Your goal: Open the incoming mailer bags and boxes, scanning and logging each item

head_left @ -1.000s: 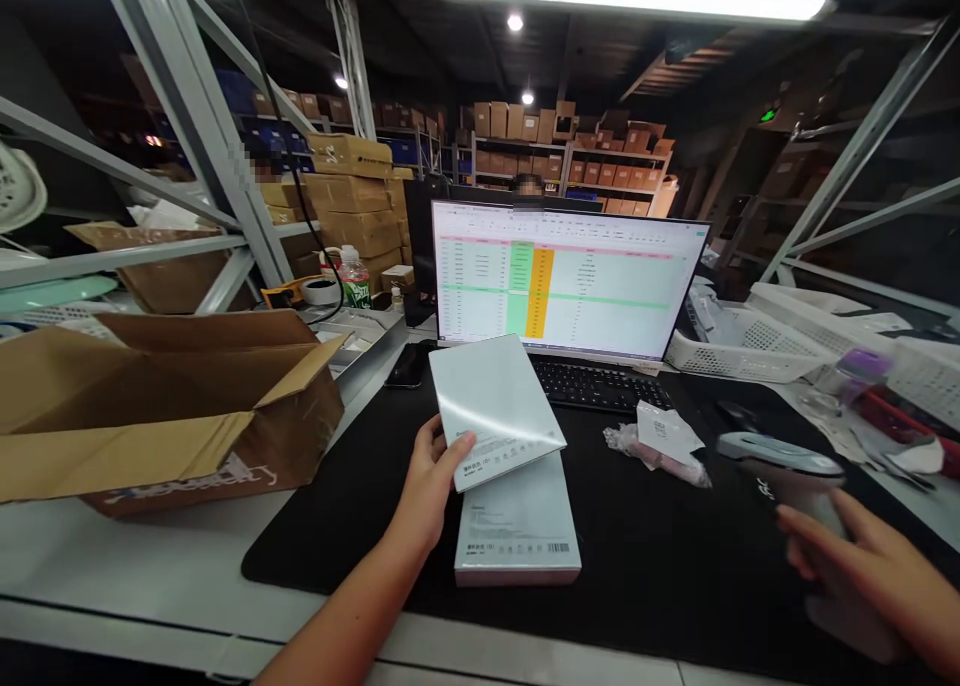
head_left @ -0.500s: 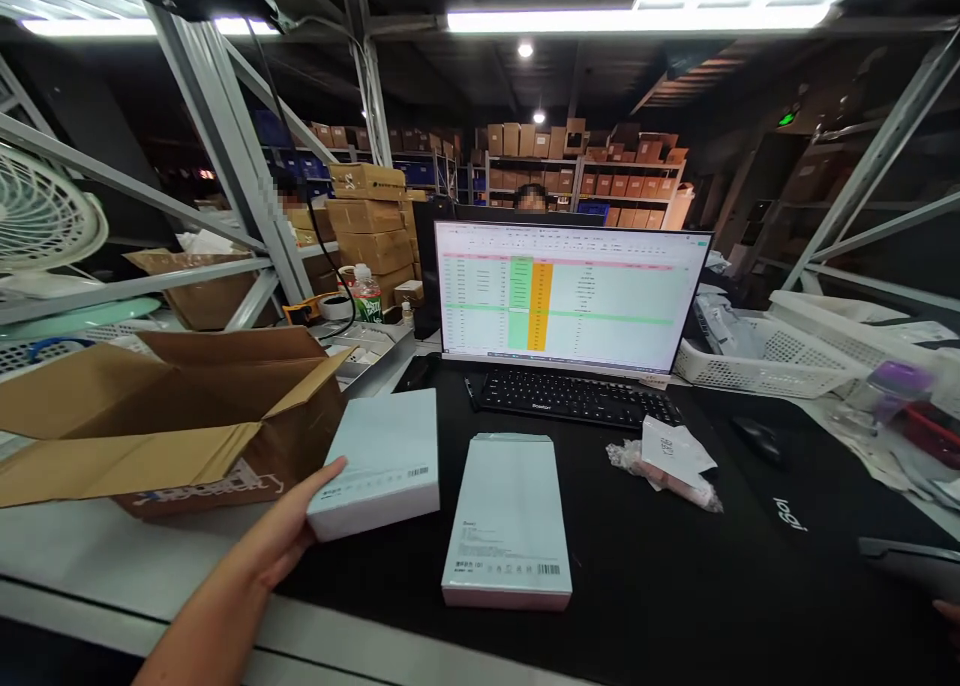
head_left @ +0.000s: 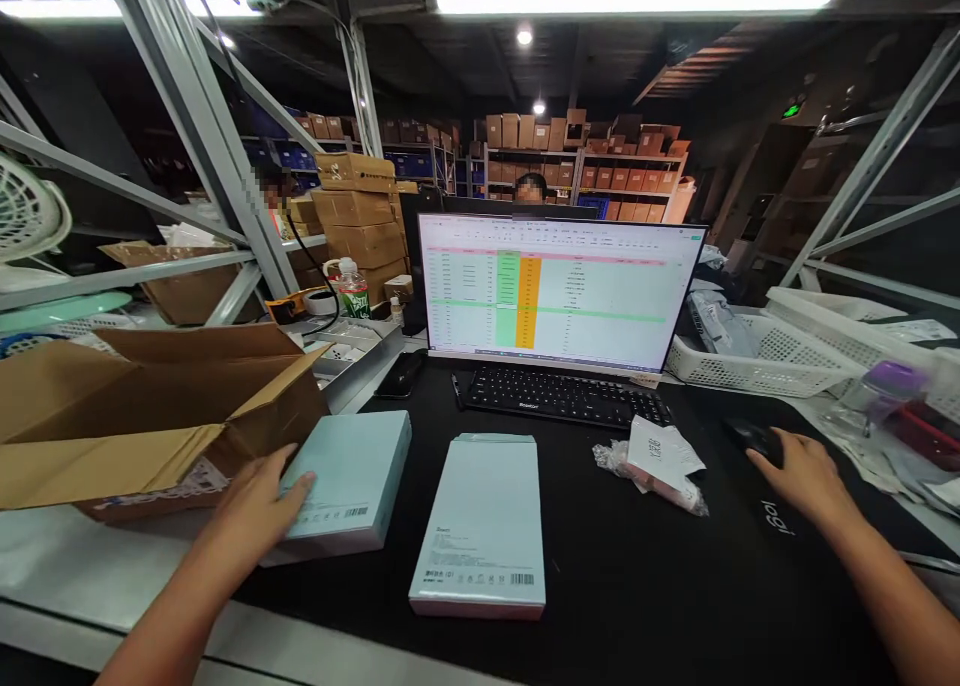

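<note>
My left hand [head_left: 259, 501] grips the left side of a light blue box [head_left: 349, 466], its thumb over the top face and some fingers hidden at the edge. The box lies on the black desk mat [head_left: 600, 586], beside an open cardboard carton [head_left: 277, 396]. A second light blue box [head_left: 484, 516] lies flat to its right, printed side up, with its far end flap showing. Over on the right, my right hand [head_left: 810, 471] is closed over a black computer mouse [head_left: 754, 441].
A monitor [head_left: 600, 296] showing a spreadsheet stands behind a black keyboard [head_left: 555, 396]. A clear-wrapped packet with a white label [head_left: 664, 456] lies before the keyboard. White baskets [head_left: 765, 361] stand at right. A phone [head_left: 401, 374] lies near the carton. A person's head shows behind the monitor.
My right hand has come in from the right edge onto the mouse; the grey object near it is out of sight. The left box has been set lower and leftward, my left thumb further over its top.
</note>
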Motion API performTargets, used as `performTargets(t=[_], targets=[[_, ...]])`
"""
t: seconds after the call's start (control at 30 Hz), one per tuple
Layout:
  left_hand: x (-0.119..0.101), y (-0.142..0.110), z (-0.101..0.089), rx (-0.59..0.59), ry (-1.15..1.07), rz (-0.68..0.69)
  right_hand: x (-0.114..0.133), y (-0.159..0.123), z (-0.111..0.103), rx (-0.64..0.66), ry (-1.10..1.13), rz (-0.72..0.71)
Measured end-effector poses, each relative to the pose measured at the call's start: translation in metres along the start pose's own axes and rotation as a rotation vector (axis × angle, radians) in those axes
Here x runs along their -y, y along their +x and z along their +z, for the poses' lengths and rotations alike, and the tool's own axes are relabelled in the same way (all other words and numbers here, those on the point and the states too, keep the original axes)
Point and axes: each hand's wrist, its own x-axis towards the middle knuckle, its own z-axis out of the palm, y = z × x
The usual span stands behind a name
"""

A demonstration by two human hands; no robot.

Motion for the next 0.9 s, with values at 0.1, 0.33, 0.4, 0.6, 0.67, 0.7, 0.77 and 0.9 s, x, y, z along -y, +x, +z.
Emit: performTargets(t=[0.1, 0.33, 0.4, 0.6, 0.67, 0.7, 0.77, 0.9], targets=[[-0.034, -0.018, 0.005, -0.030, -0.006, 0.119, -0.001, 0.026, 0.021, 0.015, 0.039, 0.004], [-0.135, -0.052, 0.010, 0.128, -0.326, 0.248, -0.025, 0.043, 0.065, -0.038, 0.104, -0.106], [-0.158, -0.040, 0.015, 0.205, -0.360, 0.224, -0.025, 0.043, 0.068, -0.052, 0.093, -0.127], [-0.196, -0.010, 0.051, 0.462, -0.391, 0.235, -0.011, 0.037, 0.053, -0.056, 0.018, -0.141], [-0.199, -0.012, 0.059, 0.546, -0.400, 0.257, -0.008, 0.035, 0.049, -0.055, -0.004, -0.132], [-0.198, -0.014, 0.061, 0.565, -0.402, 0.260, -0.007, 0.034, 0.047, -0.055, -0.013, -0.127], [-0.196, -0.017, 0.061, 0.567, -0.405, 0.248, -0.006, 0.033, 0.045, -0.051, -0.028, -0.124], [-0.191, -0.019, 0.061, 0.556, -0.434, 0.200, -0.006, 0.033, 0.043, -0.050, -0.043, -0.095]])
